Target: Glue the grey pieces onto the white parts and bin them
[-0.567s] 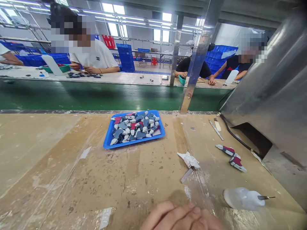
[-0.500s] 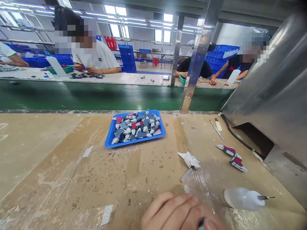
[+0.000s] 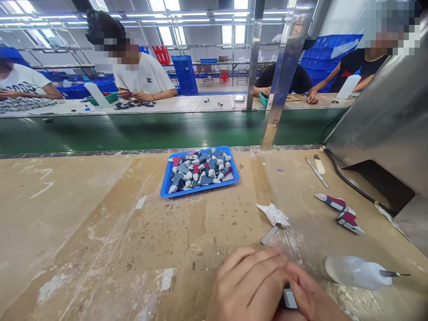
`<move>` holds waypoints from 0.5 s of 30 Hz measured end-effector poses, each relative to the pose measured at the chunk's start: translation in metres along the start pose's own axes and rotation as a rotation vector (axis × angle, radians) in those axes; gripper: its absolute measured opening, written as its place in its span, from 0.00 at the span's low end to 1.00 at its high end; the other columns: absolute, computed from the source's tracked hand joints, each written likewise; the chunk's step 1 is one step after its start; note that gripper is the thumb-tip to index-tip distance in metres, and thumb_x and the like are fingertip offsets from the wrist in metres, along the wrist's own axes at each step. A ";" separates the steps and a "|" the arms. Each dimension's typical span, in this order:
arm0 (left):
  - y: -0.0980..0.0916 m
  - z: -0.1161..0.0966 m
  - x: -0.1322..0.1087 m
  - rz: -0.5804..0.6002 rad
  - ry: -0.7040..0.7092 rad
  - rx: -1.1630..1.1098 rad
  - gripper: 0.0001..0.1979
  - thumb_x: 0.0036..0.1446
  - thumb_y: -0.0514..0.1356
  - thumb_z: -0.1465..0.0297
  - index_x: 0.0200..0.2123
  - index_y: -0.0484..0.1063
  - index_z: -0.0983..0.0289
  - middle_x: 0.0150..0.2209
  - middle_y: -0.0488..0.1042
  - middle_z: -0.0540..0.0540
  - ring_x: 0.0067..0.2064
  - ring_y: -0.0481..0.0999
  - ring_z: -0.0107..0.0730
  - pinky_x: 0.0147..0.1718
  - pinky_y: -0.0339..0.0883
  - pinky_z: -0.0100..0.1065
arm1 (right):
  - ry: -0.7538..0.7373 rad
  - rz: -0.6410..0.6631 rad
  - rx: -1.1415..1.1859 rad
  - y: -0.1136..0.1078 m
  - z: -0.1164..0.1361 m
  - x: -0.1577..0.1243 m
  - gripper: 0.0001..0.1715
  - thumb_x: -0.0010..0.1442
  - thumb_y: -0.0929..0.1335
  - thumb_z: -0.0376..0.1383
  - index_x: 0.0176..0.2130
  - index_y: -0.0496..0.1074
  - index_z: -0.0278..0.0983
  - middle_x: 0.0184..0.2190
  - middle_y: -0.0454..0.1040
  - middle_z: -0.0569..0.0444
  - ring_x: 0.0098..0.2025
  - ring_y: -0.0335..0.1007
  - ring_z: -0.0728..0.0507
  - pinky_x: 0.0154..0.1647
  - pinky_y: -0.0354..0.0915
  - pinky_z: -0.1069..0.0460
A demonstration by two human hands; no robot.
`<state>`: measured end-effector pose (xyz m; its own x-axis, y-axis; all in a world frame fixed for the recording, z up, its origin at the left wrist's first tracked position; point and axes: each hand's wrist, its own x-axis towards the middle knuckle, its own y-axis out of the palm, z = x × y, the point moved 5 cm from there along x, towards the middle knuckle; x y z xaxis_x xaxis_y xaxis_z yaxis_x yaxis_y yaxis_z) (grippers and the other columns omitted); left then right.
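My left hand (image 3: 252,281) is closed at the bottom of the head view, its curled fingers lying over my right hand (image 3: 309,292). The right hand is closed as well, pressed against the left one. A small grey block-like piece (image 3: 289,298) shows between them, dark on one side and pale on its end face. Most of it is hidden by the fingers, so its full shape is unclear. Just beyond the fingers lie a grey rectangular bar (image 3: 269,235) and a crumpled white tissue (image 3: 274,215).
A blue tray (image 3: 163,187) holds many grey, white and red pieces. To the right are two similar red-and-grey pieces (image 3: 347,218), a thin metal tool (image 3: 317,173) and a lying squeeze bottle (image 3: 357,272). Behind a green belt (image 3: 183,129), people work; a metal housing (image 3: 377,125) stands right.
The view has shifted, so the tray and bottle sit further right in the picture. My joined hands appear higher and more fully, and more of the grey piece shows between them.
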<state>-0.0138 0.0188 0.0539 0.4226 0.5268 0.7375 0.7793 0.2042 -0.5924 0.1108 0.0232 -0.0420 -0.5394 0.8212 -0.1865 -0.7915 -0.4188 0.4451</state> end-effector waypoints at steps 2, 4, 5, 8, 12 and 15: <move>-0.003 0.003 -0.004 -0.017 -0.022 0.029 0.17 0.73 0.51 0.61 0.41 0.74 0.67 0.48 0.82 0.60 0.53 0.80 0.35 0.53 0.73 0.32 | 0.018 -0.025 0.070 0.011 0.002 -0.005 0.30 0.62 0.70 0.57 0.52 0.76 0.39 0.44 0.74 0.47 0.43 0.75 0.46 0.52 0.70 0.52; -0.004 0.006 -0.008 -0.043 -0.035 0.035 0.16 0.72 0.53 0.61 0.41 0.75 0.66 0.55 0.77 0.64 0.58 0.75 0.39 0.57 0.71 0.35 | 0.034 0.010 0.151 0.023 0.007 -0.006 0.34 0.58 0.72 0.59 0.55 0.74 0.41 0.43 0.74 0.50 0.41 0.74 0.48 0.45 0.70 0.56; -0.004 0.006 -0.008 -0.057 -0.025 0.016 0.16 0.71 0.53 0.62 0.42 0.75 0.66 0.56 0.76 0.64 0.60 0.74 0.40 0.57 0.70 0.37 | 0.032 0.026 0.162 0.027 0.011 -0.005 0.36 0.56 0.73 0.59 0.55 0.73 0.41 0.40 0.74 0.51 0.41 0.74 0.48 0.44 0.70 0.56; -0.005 0.004 -0.006 0.034 -0.010 -0.085 0.14 0.71 0.55 0.63 0.44 0.75 0.67 0.47 0.81 0.61 0.58 0.75 0.42 0.57 0.71 0.40 | 0.031 0.048 0.057 0.032 0.020 -0.004 0.43 0.54 0.72 0.64 0.56 0.72 0.39 0.34 0.72 0.53 0.37 0.75 0.47 0.44 0.70 0.53; -0.012 0.001 -0.002 0.116 -0.088 -0.174 0.12 0.70 0.57 0.64 0.44 0.76 0.66 0.41 0.82 0.58 0.54 0.77 0.42 0.58 0.69 0.43 | 0.044 0.083 0.028 0.031 0.019 -0.004 0.48 0.52 0.72 0.65 0.59 0.69 0.38 0.35 0.72 0.52 0.29 0.71 0.49 0.32 0.69 0.55; -0.014 -0.003 0.001 0.100 -0.107 -0.261 0.12 0.69 0.59 0.63 0.43 0.77 0.66 0.42 0.83 0.56 0.54 0.77 0.39 0.61 0.63 0.41 | 0.023 0.105 0.086 0.030 0.017 -0.005 0.48 0.51 0.75 0.61 0.61 0.67 0.38 0.36 0.72 0.51 0.27 0.68 0.49 0.30 0.69 0.56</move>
<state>-0.0236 0.0140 0.0637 0.4628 0.6205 0.6331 0.8349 -0.0651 -0.5466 0.0949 0.0133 -0.0128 -0.6253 0.7650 -0.1542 -0.7030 -0.4664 0.5369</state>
